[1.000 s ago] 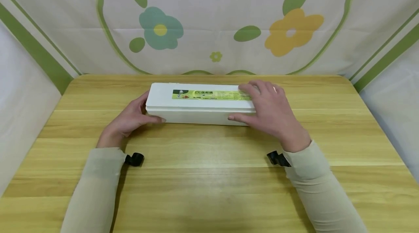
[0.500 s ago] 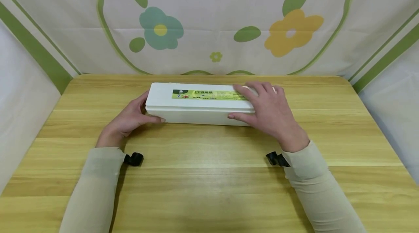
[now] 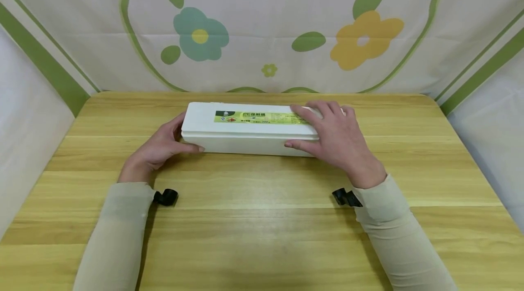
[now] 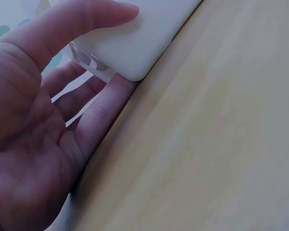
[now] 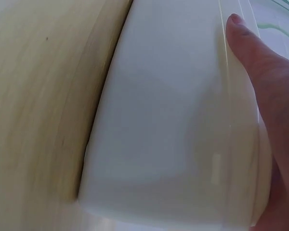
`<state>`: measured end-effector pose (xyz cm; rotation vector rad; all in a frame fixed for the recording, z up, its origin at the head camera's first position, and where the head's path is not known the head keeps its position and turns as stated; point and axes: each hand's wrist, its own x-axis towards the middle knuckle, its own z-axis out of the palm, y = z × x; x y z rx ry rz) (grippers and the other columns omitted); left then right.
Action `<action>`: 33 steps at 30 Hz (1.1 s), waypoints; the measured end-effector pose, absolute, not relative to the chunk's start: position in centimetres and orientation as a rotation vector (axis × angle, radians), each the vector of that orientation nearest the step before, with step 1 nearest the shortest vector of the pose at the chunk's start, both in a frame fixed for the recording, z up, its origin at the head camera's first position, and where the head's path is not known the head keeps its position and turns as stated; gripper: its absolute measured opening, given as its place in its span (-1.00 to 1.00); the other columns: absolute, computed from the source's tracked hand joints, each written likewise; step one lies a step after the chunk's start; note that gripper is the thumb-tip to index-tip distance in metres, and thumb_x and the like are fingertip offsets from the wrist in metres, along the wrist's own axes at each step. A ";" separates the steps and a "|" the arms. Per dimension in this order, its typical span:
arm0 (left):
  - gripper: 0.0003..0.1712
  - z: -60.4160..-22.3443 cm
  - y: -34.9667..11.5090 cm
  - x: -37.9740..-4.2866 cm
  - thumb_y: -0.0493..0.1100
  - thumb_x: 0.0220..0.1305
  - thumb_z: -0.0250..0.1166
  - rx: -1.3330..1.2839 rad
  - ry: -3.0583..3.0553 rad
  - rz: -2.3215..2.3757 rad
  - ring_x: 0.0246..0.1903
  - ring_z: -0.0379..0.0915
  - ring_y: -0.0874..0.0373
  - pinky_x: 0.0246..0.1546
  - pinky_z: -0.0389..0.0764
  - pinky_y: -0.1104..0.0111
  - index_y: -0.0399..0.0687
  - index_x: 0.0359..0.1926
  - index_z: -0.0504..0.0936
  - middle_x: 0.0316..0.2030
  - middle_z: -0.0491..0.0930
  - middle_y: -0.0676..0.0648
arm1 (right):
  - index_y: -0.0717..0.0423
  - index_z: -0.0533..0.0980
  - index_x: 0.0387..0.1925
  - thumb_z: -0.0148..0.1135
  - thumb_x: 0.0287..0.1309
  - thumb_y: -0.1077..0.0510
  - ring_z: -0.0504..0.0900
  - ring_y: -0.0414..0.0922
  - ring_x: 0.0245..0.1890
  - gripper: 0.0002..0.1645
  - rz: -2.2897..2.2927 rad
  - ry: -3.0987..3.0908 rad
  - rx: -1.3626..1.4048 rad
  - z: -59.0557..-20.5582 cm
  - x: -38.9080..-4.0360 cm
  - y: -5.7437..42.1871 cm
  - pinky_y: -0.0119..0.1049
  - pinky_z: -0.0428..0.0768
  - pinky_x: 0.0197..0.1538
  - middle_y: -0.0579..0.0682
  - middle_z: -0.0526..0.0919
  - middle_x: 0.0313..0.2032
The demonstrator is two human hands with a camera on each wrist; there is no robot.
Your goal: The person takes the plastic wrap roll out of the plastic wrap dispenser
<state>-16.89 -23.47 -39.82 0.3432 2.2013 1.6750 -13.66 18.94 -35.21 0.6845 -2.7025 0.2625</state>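
A long white cling film box [image 3: 245, 144] lies across the far part of the table, its lid down and a green printed label [image 3: 258, 117] on top. At its left end my left hand [image 3: 159, 148] grips it, thumb on the front face. The left wrist view shows the other fingers [image 4: 98, 108] reaching past the end, with one fingertip by the bottom edge. Over the right end, my right hand [image 3: 340, 138] holds the box from above, thumb [image 5: 255, 50] against the front near the lid seam. Its remaining fingers lie over the lid, covering part of the label.
The wooden table [image 3: 262, 236] extends toward me in front of the box. Behind it stands a fabric backdrop [image 3: 254, 18] with printed flowers, and pale cloth hangs at both sides. Black camera mounts [image 3: 165, 197] are worn at both wrists.
My right index finger has shifted slightly left along the lid since a second ago. The box and my left hand stay in place.
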 end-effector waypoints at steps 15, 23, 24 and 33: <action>0.19 -40.0 -23.4 -17.0 -0.40 0.16 0.61 0.361 2.186 1.688 0.27 0.44 0.03 0.18 0.57 0.44 0.26 0.68 0.23 0.45 0.42 0.00 | -0.37 0.51 0.49 0.47 0.08 -0.51 0.60 0.25 0.18 -0.04 0.275 -2.651 0.731 -35.4 -13.7 19.0 0.27 0.47 0.11 0.07 0.63 0.24; 0.19 -40.1 -23.4 -17.0 -0.40 0.15 0.61 0.352 2.184 1.689 0.27 0.43 0.02 0.18 0.56 0.44 0.25 0.68 0.24 0.43 0.44 0.00 | -0.40 0.51 0.48 0.47 0.10 -0.49 0.59 0.25 0.22 -0.07 0.282 -2.665 0.728 -35.3 -13.6 19.1 0.29 0.47 0.14 0.09 0.61 0.27; 0.19 -40.1 -23.4 -17.0 -0.40 0.15 0.61 0.350 2.183 1.689 0.30 0.40 0.03 0.20 0.54 0.45 0.24 0.68 0.23 0.45 0.42 -0.01 | -0.40 0.51 0.48 0.47 0.10 -0.49 0.59 0.25 0.22 -0.07 0.281 -2.656 0.729 -35.2 -13.6 19.2 0.30 0.47 0.14 0.09 0.61 0.27; 0.21 -40.1 -23.5 -17.0 -0.38 0.15 0.62 0.344 2.199 1.672 0.50 0.17 0.10 0.30 0.39 0.59 0.31 0.69 0.21 0.56 0.30 0.01 | -0.40 0.51 0.47 0.53 0.08 -0.42 0.57 0.23 0.27 -0.08 0.315 -2.630 0.688 -34.6 -13.8 20.2 0.33 0.46 0.16 0.15 0.63 0.26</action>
